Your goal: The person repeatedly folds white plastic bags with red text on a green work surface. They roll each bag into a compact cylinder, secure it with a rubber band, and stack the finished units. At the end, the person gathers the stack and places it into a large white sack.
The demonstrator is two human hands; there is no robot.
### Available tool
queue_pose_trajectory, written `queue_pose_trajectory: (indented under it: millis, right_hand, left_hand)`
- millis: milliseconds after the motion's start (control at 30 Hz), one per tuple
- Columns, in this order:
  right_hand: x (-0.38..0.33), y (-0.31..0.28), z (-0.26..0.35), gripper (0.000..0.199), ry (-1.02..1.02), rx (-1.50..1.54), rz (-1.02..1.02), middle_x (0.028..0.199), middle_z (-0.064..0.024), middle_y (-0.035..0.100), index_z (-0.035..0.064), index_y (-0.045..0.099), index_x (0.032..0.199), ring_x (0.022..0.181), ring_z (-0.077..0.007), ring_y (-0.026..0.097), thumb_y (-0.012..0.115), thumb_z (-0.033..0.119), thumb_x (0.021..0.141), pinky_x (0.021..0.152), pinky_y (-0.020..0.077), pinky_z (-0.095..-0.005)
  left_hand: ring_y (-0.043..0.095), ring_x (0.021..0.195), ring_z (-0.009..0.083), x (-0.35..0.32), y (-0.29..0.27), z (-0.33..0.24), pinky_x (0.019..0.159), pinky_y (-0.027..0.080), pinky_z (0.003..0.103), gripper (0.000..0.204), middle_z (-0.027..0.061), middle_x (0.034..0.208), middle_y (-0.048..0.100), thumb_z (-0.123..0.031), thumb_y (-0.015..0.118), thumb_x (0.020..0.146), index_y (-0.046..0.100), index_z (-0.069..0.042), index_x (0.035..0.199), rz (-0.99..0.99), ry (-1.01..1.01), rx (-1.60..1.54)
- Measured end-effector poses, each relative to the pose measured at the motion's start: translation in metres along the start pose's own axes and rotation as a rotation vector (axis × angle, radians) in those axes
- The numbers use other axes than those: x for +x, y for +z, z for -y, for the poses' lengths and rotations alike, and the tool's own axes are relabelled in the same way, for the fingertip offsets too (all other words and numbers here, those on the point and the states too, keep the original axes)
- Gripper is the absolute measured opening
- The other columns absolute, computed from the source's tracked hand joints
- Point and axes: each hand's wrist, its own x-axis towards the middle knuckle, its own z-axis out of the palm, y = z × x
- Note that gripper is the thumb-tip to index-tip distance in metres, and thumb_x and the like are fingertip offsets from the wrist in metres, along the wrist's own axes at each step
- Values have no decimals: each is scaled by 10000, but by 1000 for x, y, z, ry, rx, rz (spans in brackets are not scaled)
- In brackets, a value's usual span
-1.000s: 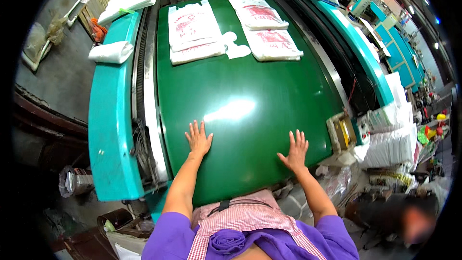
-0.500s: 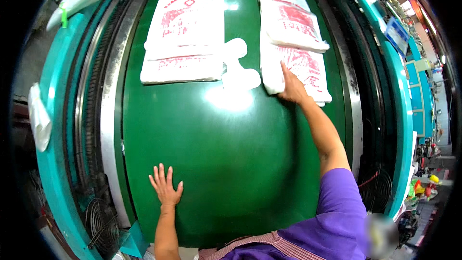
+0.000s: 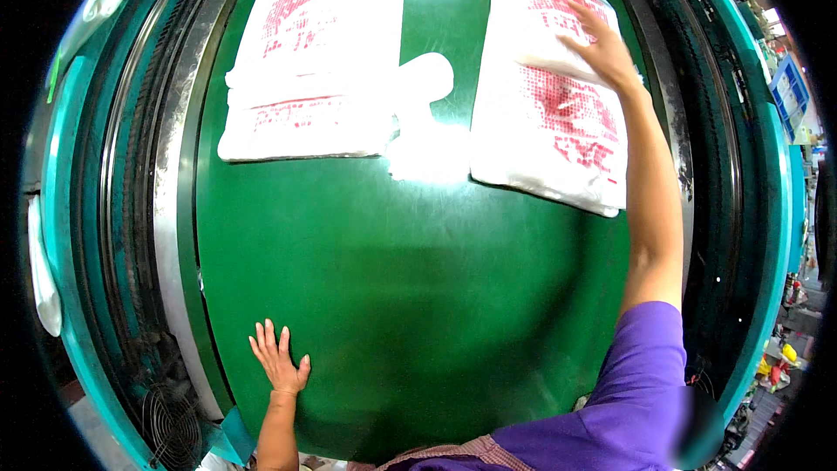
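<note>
Green and glossy, the table (image 3: pixel 384 296) runs away between teal machine rails (image 3: pixel 65 235). Near left, the left hand (image 3: pixel 279 362) lies flat and open on bare green; far left a stack of white printed bags (image 3: pixel 305 61) sits untouched. Far right, the right hand (image 3: pixel 602 48) rests with fingers spread on a second stack (image 3: pixel 549 122), nothing gathered or lifted yet.

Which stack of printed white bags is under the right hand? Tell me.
The right-hand stack of bags, with the right hand laid on its far part. The left-hand stack of bags lies untouched; the left hand rests on bare green belt.
</note>
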Motion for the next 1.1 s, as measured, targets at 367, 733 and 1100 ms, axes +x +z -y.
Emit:
queue_pose_trajectory:
  millis: [367,733,1100]
  right_hand:
    - [10,34,-59,229,-101,-591,304,898,-186,662,90,612,1070,862,-353,639,529,105,857,771,508,-450]
    - [-176,19,59,686,-408,-391,496,1243,-308,467,-17,502,1213,1112,-421,503,735,348,680,901,475,-438]
    - [-174,50,72,219,-114,-571,534,787,-227,617,-27,534,936,701,-365,643,557,7,721,633,525,-460]
  left_hand:
    - [221,1370,444,0,3,2,1089,116,626,637,198,1494,260,-464,440,872,327,-152,1416,-23,12,2]
    - [207,1377,438,-5,1,2,1095,110,615,660,206,1498,249,-392,539,817,350,-144,1399,-22,4,-18]
    - [220,1387,394,-4,4,2,1104,103,605,670,167,1500,272,-357,602,786,383,-151,1385,-64,2,-95]
